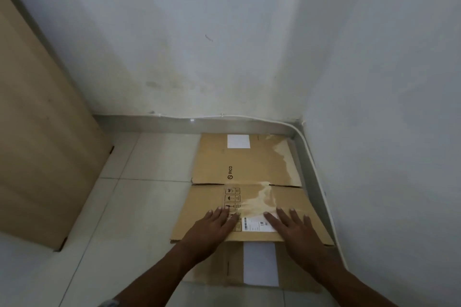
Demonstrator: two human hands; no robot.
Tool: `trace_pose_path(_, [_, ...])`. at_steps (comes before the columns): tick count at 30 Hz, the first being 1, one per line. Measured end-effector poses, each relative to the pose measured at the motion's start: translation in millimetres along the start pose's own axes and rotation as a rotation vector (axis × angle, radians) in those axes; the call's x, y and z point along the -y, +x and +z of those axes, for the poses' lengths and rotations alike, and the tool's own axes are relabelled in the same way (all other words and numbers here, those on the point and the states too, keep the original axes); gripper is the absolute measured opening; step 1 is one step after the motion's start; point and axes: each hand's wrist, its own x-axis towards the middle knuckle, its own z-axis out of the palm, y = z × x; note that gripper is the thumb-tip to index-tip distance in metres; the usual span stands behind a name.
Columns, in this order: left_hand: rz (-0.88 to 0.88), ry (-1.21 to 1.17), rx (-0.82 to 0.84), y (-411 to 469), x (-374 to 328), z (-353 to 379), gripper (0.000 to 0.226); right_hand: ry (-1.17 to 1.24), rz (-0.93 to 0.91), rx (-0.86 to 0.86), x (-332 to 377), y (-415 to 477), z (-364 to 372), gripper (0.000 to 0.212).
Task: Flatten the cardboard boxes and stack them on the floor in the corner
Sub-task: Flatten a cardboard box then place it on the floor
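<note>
A flattened brown cardboard box with a PICO logo, handling symbols and torn tape marks lies on the tiled floor in the room's corner. It covers another flat cardboard with a white label, which sticks out at the near edge. My left hand rests palm down on the top box's near panel, fingers spread over the printed symbols. My right hand presses flat beside it, partly over a white shipping label. Neither hand grips anything.
Two white walls meet at the corner, with a grey skirting and a white cable running along it. A beige door or panel stands at the left. White floor tiles lie left of the boxes.
</note>
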Motion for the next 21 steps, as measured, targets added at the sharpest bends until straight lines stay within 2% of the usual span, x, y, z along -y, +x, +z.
trace_pose_path(4, [0.008, -0.041, -0.002, 6.6, -6.5, 42.9, 0.082, 0.025, 0.007, 0.1, -1.9, 4.7, 34.8, 0.081])
trace_pose_path(8, [-0.004, -0.031, 0.059, 8.5, -2.9, 78.7, 0.109, 0.086, 0.034, 0.178, 7.9, 5.9, 62.4, 0.094])
trace_pose_path(11, [-0.03, -0.098, 0.185, 12.4, -0.4, 84.6, 0.099, 0.166, 0.046, 0.223, 6.8, 9.0, 78.9, 0.098])
trace_pose_path(18, [-0.099, -0.167, 0.313, 15.8, 2.9, 102.0, 0.105, 0.202, 0.051, 0.33, 19.9, 14.5, 85.9, 0.087])
trace_pose_path(21, [-0.112, -0.228, 0.407, 15.2, 11.1, 93.8, 0.105, 0.218, 0.049, 0.348, 26.0, 16.9, 93.0, 0.091])
